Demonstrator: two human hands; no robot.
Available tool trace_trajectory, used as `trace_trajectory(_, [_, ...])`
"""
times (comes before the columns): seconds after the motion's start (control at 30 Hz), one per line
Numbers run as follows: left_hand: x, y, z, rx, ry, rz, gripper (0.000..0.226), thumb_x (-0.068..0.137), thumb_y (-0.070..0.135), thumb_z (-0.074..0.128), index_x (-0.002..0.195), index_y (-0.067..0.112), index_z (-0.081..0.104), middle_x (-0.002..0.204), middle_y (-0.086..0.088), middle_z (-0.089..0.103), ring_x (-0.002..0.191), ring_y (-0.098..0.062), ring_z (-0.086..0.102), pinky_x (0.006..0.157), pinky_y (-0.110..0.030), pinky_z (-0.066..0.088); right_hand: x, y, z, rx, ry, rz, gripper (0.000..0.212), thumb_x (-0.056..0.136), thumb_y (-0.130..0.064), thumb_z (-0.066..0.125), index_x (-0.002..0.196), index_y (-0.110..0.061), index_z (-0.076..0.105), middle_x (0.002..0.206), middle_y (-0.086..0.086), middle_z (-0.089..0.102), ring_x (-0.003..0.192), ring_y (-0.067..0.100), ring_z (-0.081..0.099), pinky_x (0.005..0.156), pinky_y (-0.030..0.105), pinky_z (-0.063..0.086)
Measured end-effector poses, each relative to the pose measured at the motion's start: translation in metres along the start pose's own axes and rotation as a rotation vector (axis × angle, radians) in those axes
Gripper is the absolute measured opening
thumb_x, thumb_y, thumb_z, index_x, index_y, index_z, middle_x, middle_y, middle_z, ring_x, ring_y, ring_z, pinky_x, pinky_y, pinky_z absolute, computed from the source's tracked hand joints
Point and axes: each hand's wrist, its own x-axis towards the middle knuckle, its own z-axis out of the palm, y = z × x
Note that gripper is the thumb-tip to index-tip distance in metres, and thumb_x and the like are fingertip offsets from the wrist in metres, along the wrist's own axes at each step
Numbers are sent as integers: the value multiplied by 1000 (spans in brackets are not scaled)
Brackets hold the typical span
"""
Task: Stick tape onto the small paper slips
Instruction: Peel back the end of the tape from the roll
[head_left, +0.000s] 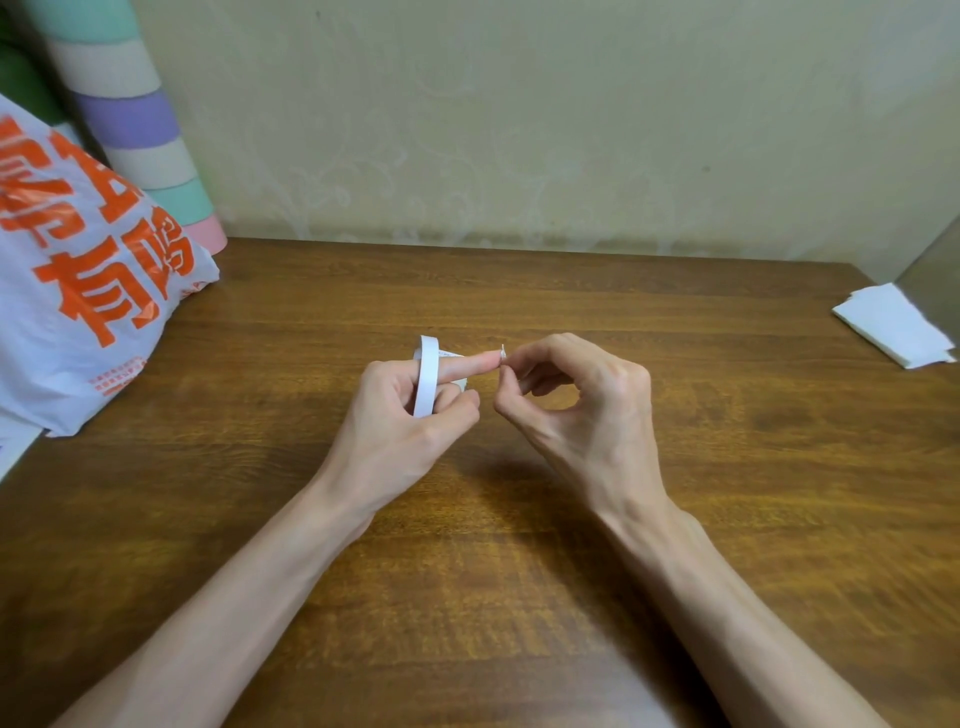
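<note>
My brown wood-grain worktop (571, 597) runs back to a pale beige wall (519, 130) with a faint swirling pattern, evenly lit. At my far left a white plastic bag (62, 322) with orange print sits on it. Behind the bag leans a roll (130, 119) banded mint, cream, purple and pink. A grey panel (935, 280) edges my right.

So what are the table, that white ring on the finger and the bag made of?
Table: wood or wood-look laminate, brown grain streaks, slight sheen. Tape roll, on the index finger of the left hand: thin white band, matte, probably paper-backed. Bag: thin plastic film, crinkled, glossy, orange print. The right hand pinches a tiny white scrap, too small to judge.
</note>
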Motion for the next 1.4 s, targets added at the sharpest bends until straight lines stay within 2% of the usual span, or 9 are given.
trace_trajectory(0.17, [0, 1, -1, 2, -6, 0, 31, 97, -3, 63, 106, 19, 83, 51, -3, 27, 51, -14, 28, 82, -17, 49, 1, -5, -2, 75, -6, 86, 9, 81, -6, 78, 81, -13, 72, 77, -9, 72, 72, 12, 70, 71, 30, 58])
trace_trajectory(0.3, [1, 3, -1, -10, 9, -13, 34, 97, -2, 63, 108, 24, 82, 56, -20, 23, 56, -27, 23, 77, -22, 50, 2, -7, -1, 279, -42, 257, 11, 80, -1, 78, 79, -12, 73, 75, -6, 73, 70, 10, 70, 72, 24, 56])
trace_trajectory(0.53, [1, 5, -4, -77, 18, -43, 27, 98, 1, 65, 102, 22, 83, 61, -20, 20, 55, -20, 23, 62, -16, 40, 5, -6, -1, 520, -93, 415, 9, 85, 1, 79, 78, -3, 74, 79, 11, 76, 70, 17, 68, 73, 29, 58])
trace_trajectory(0.67, [1, 5, -2, -110, 45, -36, 12, 96, 9, 72, 99, 15, 82, 55, -9, 25, 51, -14, 27, 64, -11, 44, 5, -5, -2, 577, -132, 474, 7, 86, 3, 78, 81, 1, 74, 81, 17, 75, 72, 21, 69, 77, 35, 59])
trace_trajectory(0.8, [1, 5, -2, -98, 68, -6, 6, 93, 12, 76, 96, 11, 81, 54, -7, 28, 50, -10, 33, 76, -16, 53, 6, -4, -2, 611, -155, 494, 8, 88, 3, 78, 81, 2, 74, 81, 19, 75, 72, 21, 68, 78, 35, 58])
trace_trajectory(1.0, [2, 4, -1, -98, 118, 0, 7, 92, 10, 77, 94, 3, 78, 54, -3, 27, 44, -3, 37, 67, -11, 48, 5, -6, -2, 634, -175, 480, 6, 90, 3, 76, 84, 2, 74, 82, 20, 75, 71, 21, 66, 78, 38, 58])
trace_trajectory(1.17, [2, 4, -1, -62, 150, 38, 4, 92, 12, 78, 91, 11, 81, 56, -18, 23, 50, -6, 34, 71, -19, 53, 4, -5, 0, 604, -135, 448, 6, 91, 0, 76, 85, -1, 75, 85, 16, 76, 71, 22, 69, 77, 38, 59])
trace_trajectory(1.27, [3, 3, -1, -39, 177, 57, 7, 93, 9, 76, 90, 13, 81, 55, -8, 24, 49, -5, 35, 73, -20, 55, 4, -5, 1, 570, -120, 413, 6, 92, -3, 77, 86, -5, 76, 84, 9, 77, 71, 23, 71, 75, 33, 60])
trace_trajectory(1.4, [3, 1, 0, -14, 195, 66, 13, 95, 6, 74, 89, 15, 81, 54, -6, 26, 50, -5, 37, 73, -21, 56, 2, -5, 3, 542, -108, 368, 6, 92, -7, 79, 86, -7, 76, 82, 5, 77, 73, 32, 73, 74, 35, 60])
